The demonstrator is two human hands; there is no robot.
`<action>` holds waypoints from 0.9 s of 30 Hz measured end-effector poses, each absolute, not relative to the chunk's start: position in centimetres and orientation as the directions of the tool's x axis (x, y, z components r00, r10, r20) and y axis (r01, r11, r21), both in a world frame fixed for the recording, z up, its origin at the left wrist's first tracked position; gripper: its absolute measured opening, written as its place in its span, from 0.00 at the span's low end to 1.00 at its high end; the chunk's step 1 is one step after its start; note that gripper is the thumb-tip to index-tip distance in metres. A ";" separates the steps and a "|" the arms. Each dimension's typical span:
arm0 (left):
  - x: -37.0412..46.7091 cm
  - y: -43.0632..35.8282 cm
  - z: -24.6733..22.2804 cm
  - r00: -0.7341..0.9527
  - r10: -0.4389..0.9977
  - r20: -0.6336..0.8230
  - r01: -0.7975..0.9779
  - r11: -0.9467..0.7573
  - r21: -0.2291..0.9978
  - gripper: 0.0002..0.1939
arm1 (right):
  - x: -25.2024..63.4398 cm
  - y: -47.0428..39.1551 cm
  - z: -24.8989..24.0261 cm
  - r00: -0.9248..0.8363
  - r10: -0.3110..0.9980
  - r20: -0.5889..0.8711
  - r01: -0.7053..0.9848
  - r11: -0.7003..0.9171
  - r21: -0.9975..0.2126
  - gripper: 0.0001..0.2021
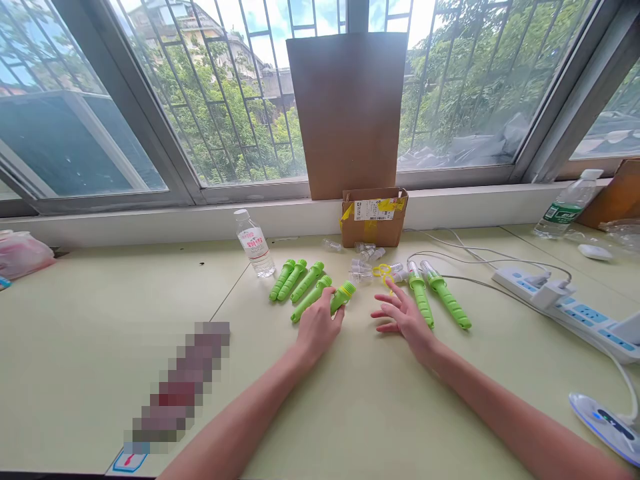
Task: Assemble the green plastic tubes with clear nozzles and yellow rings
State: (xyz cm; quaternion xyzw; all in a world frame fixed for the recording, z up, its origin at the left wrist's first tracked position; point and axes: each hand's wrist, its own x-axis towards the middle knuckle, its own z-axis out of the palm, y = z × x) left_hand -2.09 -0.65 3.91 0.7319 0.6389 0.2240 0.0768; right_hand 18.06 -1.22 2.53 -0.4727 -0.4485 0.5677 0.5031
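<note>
In the head view, the left forearm comes in from seven o'clock and the left hand [316, 325] is clamped round a green tube [343, 297], knuckles up, with the tube's ribbed neck protruding toward half past one. The right forearm enters from about four o'clock; the right hand [407, 323] is empty, its fingers apart and loosely fanned toward ten o'clock, just above the surface [320, 413]. Its index fingertip overlaps a thin yellow loop [384, 270]; contact cannot be told.

The held tube is smooth, glossy plastic at the neck, with a yellow band. At eleven o'clock from the left hand lie four uncapped green tubes [306, 283], their slim bodies spirally grooved. Two capped green tubes [447, 300] lie at one and two o'clock from the right hand, each topped with a clear cylinder. At its eleven o'clock are loose transparent plastic caps [361, 272], and behind them a matte brown cardboard box [373, 233] with yellow tape. The surface is smooth, pale yellow-green.
</note>
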 end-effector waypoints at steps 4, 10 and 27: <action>-2.1 -0.6 3.8 0.096 0.967 0.238 0.899 -0.187 0.396 0.17 | 18.2 -0.9 2.4 -0.012 0.999 -0.034 -0.100 -0.035 -0.994 0.37; -2.3 -0.4 3.6 0.074 0.961 0.268 0.863 -0.197 0.465 0.19 | 18.3 -0.2 1.3 0.005 0.997 0.082 0.046 0.082 -0.996 0.32; -2.1 -0.3 3.8 0.401 0.903 0.157 0.752 -0.422 0.506 0.46 | 18.1 -0.3 0.7 -0.072 0.983 0.171 0.245 0.184 -0.952 0.25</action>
